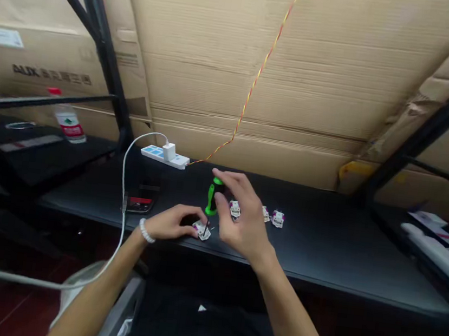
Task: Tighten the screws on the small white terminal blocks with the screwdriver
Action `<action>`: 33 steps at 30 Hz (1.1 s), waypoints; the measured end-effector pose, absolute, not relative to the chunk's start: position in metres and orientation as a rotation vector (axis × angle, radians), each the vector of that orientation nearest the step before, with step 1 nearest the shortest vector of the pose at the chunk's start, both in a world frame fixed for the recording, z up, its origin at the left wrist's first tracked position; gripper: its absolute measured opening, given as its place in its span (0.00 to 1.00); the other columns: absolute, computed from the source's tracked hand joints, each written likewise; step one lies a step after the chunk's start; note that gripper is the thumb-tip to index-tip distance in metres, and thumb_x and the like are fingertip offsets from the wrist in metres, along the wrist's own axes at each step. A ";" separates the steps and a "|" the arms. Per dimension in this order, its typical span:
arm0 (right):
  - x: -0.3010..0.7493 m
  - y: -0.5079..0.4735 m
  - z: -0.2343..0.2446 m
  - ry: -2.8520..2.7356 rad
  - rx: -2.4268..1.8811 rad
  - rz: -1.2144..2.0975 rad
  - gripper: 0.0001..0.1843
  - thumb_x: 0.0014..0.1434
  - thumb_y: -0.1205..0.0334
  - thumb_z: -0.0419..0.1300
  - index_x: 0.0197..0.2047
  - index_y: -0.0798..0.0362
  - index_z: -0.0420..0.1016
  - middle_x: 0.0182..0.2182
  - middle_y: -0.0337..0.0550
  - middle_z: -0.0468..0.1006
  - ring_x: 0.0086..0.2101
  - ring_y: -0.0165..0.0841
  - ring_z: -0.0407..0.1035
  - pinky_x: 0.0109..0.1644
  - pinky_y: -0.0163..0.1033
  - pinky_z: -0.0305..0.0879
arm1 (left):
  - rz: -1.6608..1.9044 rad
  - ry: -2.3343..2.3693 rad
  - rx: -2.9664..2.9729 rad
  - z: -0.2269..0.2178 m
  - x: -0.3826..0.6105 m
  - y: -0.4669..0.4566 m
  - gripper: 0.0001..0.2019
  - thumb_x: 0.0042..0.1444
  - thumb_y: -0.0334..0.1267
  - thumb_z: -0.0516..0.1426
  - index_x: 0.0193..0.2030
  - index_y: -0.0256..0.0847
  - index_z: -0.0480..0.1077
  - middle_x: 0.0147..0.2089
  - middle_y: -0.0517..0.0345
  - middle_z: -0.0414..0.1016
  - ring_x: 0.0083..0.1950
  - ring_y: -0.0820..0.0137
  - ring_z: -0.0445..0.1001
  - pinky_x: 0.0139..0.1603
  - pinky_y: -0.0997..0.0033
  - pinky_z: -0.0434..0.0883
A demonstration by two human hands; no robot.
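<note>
My right hand point(243, 216) grips the handle of a green and black screwdriver point(212, 195), which stands nearly upright. Its shaft points down onto a small white part with purple bits point(202, 231) at the table's front edge. With thumb and fingers, my left hand point(177, 222) pinches that part from the left and holds it against the black tabletop. Similar white and purple pieces lie beyond my right hand: one piece point(235, 208) is partly hidden behind it, another point(277, 218) sits farther right. A tiny thin item lies just right of the held part, too small to name.
Behind the table point(342, 242) stands a cardboard wall point(301, 79). A white power strip point(156, 153) carries a plugged-in charger point(168, 152), whose white cable point(124, 177) hangs across the left side. A phone point(139, 204) lies near my left wrist. Black metal frames point(110, 61) flank the table.
</note>
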State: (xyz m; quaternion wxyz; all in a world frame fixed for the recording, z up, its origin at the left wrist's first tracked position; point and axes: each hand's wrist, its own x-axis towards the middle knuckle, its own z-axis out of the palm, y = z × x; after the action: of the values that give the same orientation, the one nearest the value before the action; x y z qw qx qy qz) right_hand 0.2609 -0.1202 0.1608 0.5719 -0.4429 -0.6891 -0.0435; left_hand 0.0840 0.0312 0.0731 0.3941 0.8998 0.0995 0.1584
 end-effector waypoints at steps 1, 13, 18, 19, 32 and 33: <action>0.261 -0.121 0.161 -1.609 -1.035 -0.108 0.24 0.68 0.70 0.59 0.65 0.46 0.75 0.53 0.50 0.77 0.51 0.38 0.75 0.56 0.49 0.76 | 0.404 0.252 2.282 0.073 0.084 0.031 0.14 0.62 0.43 0.68 0.50 0.39 0.78 0.48 0.52 0.84 0.50 0.60 0.81 0.56 0.64 0.74; 0.261 -0.119 0.161 -1.653 -1.025 -0.092 0.26 0.69 0.72 0.56 0.67 0.47 0.72 0.57 0.52 0.78 0.56 0.39 0.74 0.62 0.50 0.74 | 0.404 0.249 2.285 0.071 0.084 0.032 0.14 0.63 0.44 0.68 0.50 0.38 0.78 0.47 0.51 0.84 0.50 0.60 0.81 0.55 0.64 0.75; 0.262 -0.117 0.158 -1.601 -1.072 -0.099 0.24 0.61 0.57 0.73 0.60 0.45 0.79 0.49 0.46 0.74 0.49 0.39 0.74 0.54 0.47 0.78 | 0.429 0.273 2.296 0.072 0.084 0.031 0.15 0.62 0.45 0.68 0.49 0.38 0.79 0.46 0.51 0.84 0.49 0.59 0.81 0.56 0.62 0.75; 0.261 -0.116 0.158 -1.582 -1.074 -0.101 0.22 0.60 0.56 0.73 0.58 0.44 0.80 0.47 0.45 0.74 0.47 0.38 0.74 0.52 0.46 0.78 | 0.421 0.278 2.295 0.072 0.084 0.031 0.15 0.62 0.45 0.68 0.49 0.38 0.79 0.47 0.51 0.84 0.49 0.59 0.81 0.56 0.62 0.75; 0.259 -0.117 0.159 -1.514 -1.062 -0.181 0.13 0.68 0.61 0.65 0.55 0.46 0.82 0.44 0.45 0.73 0.42 0.36 0.74 0.49 0.46 0.77 | 0.397 0.247 2.280 0.073 0.084 0.032 0.14 0.62 0.44 0.69 0.50 0.40 0.78 0.47 0.53 0.84 0.49 0.61 0.81 0.55 0.65 0.74; 0.260 -0.117 0.160 -1.538 -1.056 -0.166 0.15 0.70 0.64 0.60 0.58 0.46 0.80 0.46 0.46 0.74 0.45 0.36 0.74 0.51 0.46 0.77 | 0.395 0.241 2.273 0.073 0.084 0.031 0.14 0.62 0.43 0.68 0.50 0.39 0.78 0.48 0.53 0.84 0.49 0.61 0.81 0.55 0.66 0.74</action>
State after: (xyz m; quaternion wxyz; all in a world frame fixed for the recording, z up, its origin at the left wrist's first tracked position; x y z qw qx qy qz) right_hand 0.2598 -0.1170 0.1596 0.5928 -0.4540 -0.6613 -0.0713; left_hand 0.0845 0.0312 0.0731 0.3997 0.8982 0.0954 0.1560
